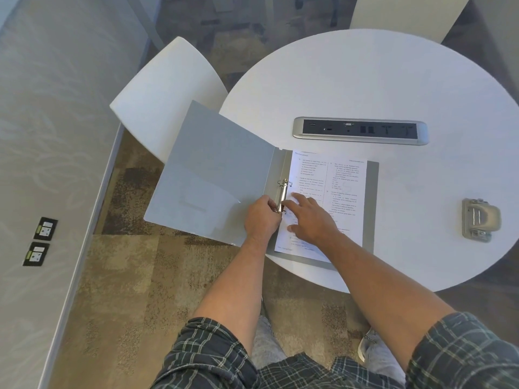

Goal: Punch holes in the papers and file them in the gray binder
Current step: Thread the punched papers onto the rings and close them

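Note:
The gray binder (213,175) lies open at the left edge of the round white table (393,88), its front cover hanging out past the rim. Printed papers (337,178) rest on its right half beside the metal ring mechanism (282,192). My left hand (259,217) is curled around the lower end of the ring mechanism. My right hand (311,217) lies flat on the papers with fingers spread, its fingertips close to the rings. The gray hole punch (480,220) sits alone near the table's right edge.
A silver power and socket strip (361,131) is set into the middle of the table. A white chair (165,94) stands at the left behind the binder cover. Two wall outlets (40,240) are on the wall to the left. Patterned carpet lies below.

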`<state>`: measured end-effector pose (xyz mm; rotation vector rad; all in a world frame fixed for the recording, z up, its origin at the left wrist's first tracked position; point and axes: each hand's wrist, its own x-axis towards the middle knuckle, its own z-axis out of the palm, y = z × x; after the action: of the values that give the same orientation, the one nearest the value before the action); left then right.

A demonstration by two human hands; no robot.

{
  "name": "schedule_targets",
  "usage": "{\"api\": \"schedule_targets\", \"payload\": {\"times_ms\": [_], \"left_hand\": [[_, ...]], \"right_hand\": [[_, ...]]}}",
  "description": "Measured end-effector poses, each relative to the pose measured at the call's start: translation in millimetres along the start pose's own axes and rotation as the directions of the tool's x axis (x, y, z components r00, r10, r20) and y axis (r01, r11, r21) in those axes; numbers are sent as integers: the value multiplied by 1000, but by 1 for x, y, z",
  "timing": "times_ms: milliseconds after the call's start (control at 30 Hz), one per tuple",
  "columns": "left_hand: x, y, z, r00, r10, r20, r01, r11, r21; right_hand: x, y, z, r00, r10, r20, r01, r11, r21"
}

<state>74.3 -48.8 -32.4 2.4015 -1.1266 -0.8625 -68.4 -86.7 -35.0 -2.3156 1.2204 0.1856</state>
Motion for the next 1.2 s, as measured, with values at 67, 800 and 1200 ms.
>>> {"api": "schedule_targets", "payload": {"times_ms": [67,800,1200], "left_hand": [[0,2,2,999,34,-23,-34,999,-19],[10,28,-1,990,-106,94,114,990,-78],[13,21,-5,975,-117,189,178,919,-352]], "right_hand": [[-5,4,1,999,47,-20,-43,981,188],[-57,43,5,777,540,-322,-388,815,432],[-58,56,12,671,658,-341,-461,731,503]]}}
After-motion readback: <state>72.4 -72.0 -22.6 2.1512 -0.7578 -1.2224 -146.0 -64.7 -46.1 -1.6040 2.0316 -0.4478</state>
